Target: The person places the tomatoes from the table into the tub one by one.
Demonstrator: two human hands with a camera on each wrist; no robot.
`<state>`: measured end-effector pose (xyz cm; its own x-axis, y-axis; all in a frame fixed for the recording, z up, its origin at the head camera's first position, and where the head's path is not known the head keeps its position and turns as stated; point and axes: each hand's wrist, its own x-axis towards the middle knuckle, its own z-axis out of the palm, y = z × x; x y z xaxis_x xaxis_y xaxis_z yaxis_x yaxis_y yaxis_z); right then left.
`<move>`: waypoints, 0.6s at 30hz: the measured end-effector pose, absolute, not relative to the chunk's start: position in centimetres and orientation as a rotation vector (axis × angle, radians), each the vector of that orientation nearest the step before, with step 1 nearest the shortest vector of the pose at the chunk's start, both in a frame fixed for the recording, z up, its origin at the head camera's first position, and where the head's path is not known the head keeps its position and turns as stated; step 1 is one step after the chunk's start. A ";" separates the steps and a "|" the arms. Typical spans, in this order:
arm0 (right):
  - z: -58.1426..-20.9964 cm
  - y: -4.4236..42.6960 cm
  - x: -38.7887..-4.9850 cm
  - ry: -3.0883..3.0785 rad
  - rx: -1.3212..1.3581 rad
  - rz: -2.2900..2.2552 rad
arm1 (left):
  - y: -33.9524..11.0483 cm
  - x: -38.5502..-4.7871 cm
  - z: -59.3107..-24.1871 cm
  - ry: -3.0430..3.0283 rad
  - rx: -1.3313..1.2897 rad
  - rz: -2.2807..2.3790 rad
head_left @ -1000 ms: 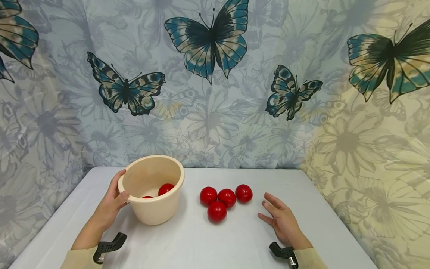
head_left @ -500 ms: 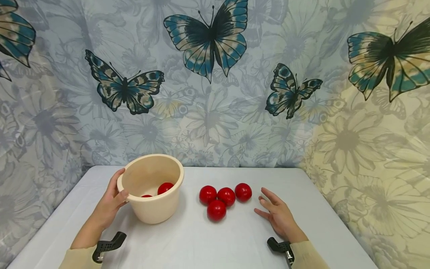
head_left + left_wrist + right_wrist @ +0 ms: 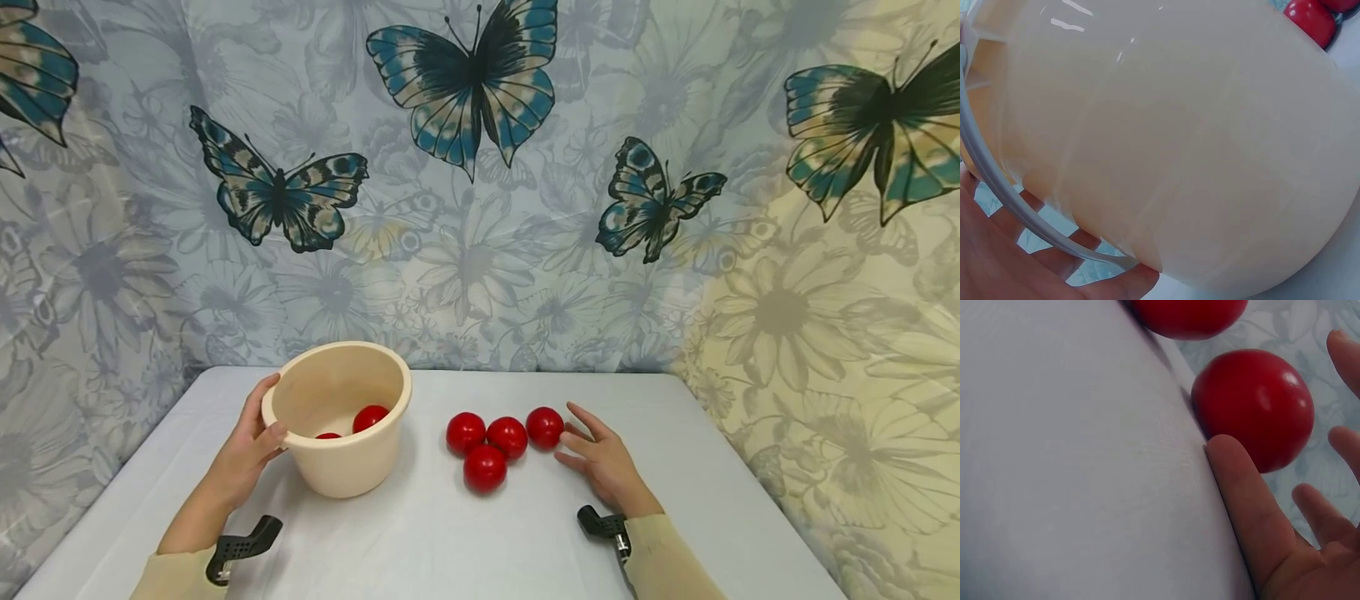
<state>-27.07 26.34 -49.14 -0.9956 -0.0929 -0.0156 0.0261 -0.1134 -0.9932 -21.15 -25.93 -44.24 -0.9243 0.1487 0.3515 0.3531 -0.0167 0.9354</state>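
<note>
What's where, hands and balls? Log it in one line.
left hand: holds bucket; right hand: at nearest ball, contact unclear; in bucket: two balls visible; on table: four balls

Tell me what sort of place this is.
Probably a staged indoor recording corner: a white flat-topped table, a blue-grey butterfly-print backdrop around it, and black angular wrist-worn devices.

The red balls (image 3: 484, 468) look smooth and glossy — the bucket (image 3: 345, 468) smooth plastic, the tablecloth (image 3: 435, 550) matt.
</note>
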 end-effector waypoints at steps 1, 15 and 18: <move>-49.1 26.2 -27.2 2.043 -0.075 -2.277 | -25.9 -21.2 -44.2 -2.096 -0.539 -2.069; -49.2 25.0 -28.7 2.175 -0.125 -2.128 | -25.9 -21.1 -44.1 -2.065 -0.562 -2.079; -49.3 24.8 -29.1 2.205 -0.130 -2.096 | -25.9 -21.1 -44.1 -2.069 -0.558 -2.078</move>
